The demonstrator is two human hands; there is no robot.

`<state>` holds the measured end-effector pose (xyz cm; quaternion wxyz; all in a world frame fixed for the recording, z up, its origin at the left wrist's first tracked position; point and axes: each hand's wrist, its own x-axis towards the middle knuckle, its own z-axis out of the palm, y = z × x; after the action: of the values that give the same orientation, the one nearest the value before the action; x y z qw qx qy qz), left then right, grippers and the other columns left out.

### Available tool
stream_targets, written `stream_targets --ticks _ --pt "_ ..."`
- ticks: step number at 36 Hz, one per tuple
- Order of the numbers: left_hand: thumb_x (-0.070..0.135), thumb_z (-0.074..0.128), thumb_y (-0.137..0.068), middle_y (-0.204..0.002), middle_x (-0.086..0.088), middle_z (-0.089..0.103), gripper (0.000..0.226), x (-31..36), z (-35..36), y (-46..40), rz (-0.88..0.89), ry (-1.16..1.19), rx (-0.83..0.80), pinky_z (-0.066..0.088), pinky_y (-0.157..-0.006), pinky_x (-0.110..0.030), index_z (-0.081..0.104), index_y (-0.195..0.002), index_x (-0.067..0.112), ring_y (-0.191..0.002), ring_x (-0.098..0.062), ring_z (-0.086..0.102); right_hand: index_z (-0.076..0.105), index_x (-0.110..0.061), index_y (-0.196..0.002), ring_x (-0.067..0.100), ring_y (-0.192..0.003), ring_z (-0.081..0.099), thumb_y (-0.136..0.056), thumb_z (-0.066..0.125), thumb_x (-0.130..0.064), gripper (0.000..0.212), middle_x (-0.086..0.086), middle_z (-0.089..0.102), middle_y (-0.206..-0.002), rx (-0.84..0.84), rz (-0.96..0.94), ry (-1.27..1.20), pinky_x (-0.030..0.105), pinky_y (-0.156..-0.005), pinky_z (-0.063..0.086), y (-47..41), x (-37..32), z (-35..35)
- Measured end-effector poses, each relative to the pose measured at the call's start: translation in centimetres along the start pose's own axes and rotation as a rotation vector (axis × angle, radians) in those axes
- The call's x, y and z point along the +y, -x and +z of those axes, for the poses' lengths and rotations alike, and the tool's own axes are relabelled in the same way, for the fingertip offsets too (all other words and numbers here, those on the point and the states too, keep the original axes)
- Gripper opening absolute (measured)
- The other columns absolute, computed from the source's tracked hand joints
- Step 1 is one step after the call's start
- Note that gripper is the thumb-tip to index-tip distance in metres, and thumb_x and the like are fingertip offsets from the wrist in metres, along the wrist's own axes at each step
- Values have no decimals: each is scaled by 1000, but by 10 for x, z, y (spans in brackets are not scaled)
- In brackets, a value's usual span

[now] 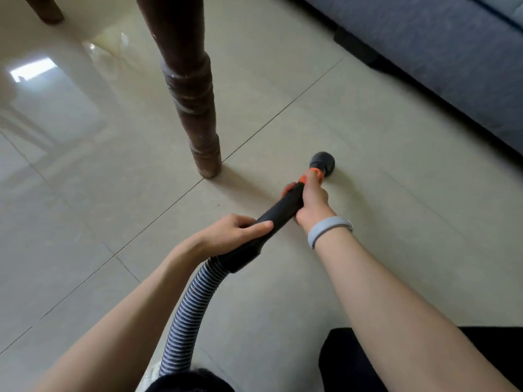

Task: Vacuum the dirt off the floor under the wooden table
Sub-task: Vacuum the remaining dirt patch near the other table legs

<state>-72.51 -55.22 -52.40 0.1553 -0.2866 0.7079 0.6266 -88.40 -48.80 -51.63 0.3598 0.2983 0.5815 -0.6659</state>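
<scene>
Gripping the black vacuum wand (278, 215) with both hands: left hand (236, 232) wrapped round its rear end, fingers (261, 225) curled over the top, just ahead of the ribbed grey hose (188, 312); right hand (312, 200) clamped on the front part, fingers closed round the tube by the orange collar (315, 174). Pointing away from both grips, round black nozzle (323, 163) just beyond the right fingertips, down at the floor (396, 222); cannot tell whether touching. Wearing a grey wristband (328, 229) on the right wrist. Standing up-left of the right fingers, near but apart from the wand: one turned wooden table leg (195, 108), a second leg (48, 9) far off at the upper left corner. Lying beneath everything, glossy pale tiles with thin dark joints, window glare on the left. Running along the far right, well beyond the nozzle, one grey fabric sofa (452, 60). Counting: two hands, one wand, one hose, two legs.
</scene>
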Motion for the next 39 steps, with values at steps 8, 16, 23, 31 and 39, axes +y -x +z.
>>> stream_targets --ticks 8,16,23,31,39 --pt "59 52 -86 -73 8 62 38 -1 12 -9 5 -141 -6 43 -67 -19 61 -73 25 -70 -7 58 43 -9 -78 15 -38 43 -91 51 -25 22 6 44 -65 30 -19 -55 19 -41 38 4 -2 -24" --pt "80 48 -73 -77 -2 73 72 -40 -25 53 -197 -27 49 52 -75 -25 68 -84 12 -74 -12 68 42 -9 -83 16 -37 49 -94 53 -36 31 4 45 -58 -138 115 54 30 -52 45 40 65 2" --pt "101 40 -39 -75 -4 74 106 -81 -22 142 -440 108 110 55 -78 -30 69 -84 9 -73 -17 71 43 -11 -97 21 -57 61 -96 50 -42 32 7 54 -69 -324 282 369 37 -65 56 86 135 12" --pt "97 35 -50 -70 -8 73 100 -93 2 228 -572 269 444 56 -78 -34 71 -73 6 -67 -21 71 42 -9 -95 25 -65 62 -97 50 -39 31 11 54 -79 -506 489 620 44 -76 56 133 183 32" --pt "68 37 -88 -62 -9 70 70 -78 52 289 -721 496 736 57 -72 -32 65 -66 8 -62 -24 70 41 -10 -85 27 -59 56 -97 50 -37 31 12 51 -69 -732 625 972 41 -64 51 184 234 48"
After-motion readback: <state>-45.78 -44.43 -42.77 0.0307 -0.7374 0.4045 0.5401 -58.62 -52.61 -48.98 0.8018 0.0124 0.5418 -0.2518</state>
